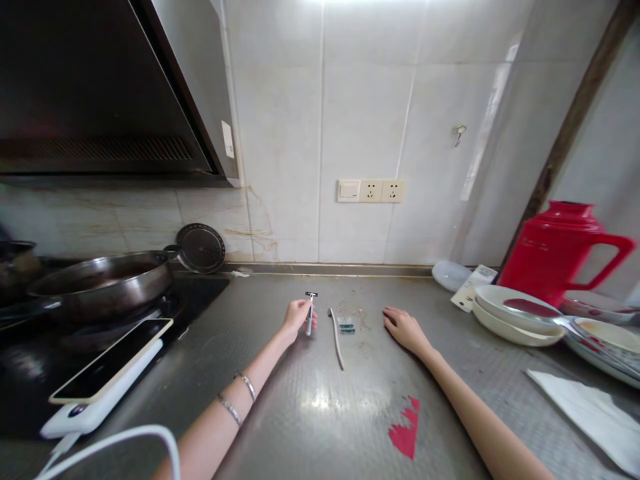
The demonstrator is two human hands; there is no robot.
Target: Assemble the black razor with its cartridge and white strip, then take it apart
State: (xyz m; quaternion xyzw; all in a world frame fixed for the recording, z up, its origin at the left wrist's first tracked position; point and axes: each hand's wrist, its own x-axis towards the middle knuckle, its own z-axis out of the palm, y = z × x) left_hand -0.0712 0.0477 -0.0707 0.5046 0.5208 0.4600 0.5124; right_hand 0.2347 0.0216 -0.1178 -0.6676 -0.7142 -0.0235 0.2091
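Observation:
My left hand (298, 316) is closed on the handle of a razor (310, 313), whose dark head points up and away from me. Two bracelets circle the left forearm. To the right of that hand, a thin white toothbrush-like stick (337, 340) lies lengthwise on the metal counter (280, 413). Beside the stick is a small clear package with dark teal pieces (347, 327). My right hand (401, 327) rests palm down on the counter, right of the package, with nothing visible in it.
A pan (105, 283) sits on the stove at left, near a phone (113, 360) on a white device with a cable. At right are a red thermos (550, 253), stacked bowls (515, 320) and white paper (590, 413). A torn red piece (406, 432) lies in front.

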